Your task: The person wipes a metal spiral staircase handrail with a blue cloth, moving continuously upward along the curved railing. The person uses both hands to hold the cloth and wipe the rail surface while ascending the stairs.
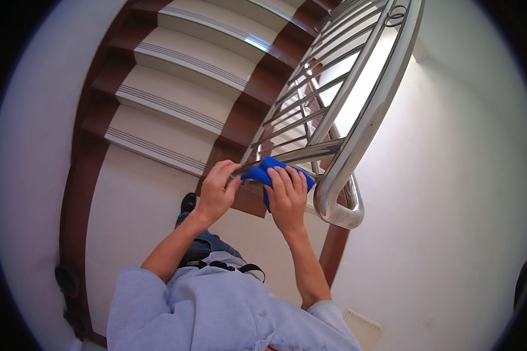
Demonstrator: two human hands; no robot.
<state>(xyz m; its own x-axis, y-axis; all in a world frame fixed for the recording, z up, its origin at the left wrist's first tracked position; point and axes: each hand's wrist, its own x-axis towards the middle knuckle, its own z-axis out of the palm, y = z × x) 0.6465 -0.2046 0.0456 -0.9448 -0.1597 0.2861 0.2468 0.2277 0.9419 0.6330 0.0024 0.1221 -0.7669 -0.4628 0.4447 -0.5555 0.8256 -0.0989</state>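
My right hand point(286, 197) holds a blue cloth point(263, 174) draped over a metal bar near the lower end of the stair railing. Its fingers lie over the cloth's right part. At the cloth's left edge, my left hand point(217, 188) has its thumb and fingers around the same bar; whether it also pinches the cloth's corner is hard to tell. The thick, shiny steel handrail point(364, 131) bends back on itself just right of the cloth. Thinner metal balusters point(329, 85) run up beside the steps.
Pale stair treads point(171, 109) with grooved edges and dark red borders rise ahead on the left. White walls point(434, 184) stand at both sides. A pale landing floor point(131, 210) lies underfoot. Dark objects sit by the left wall, and a vent-like panel point(362, 327) is at lower right.
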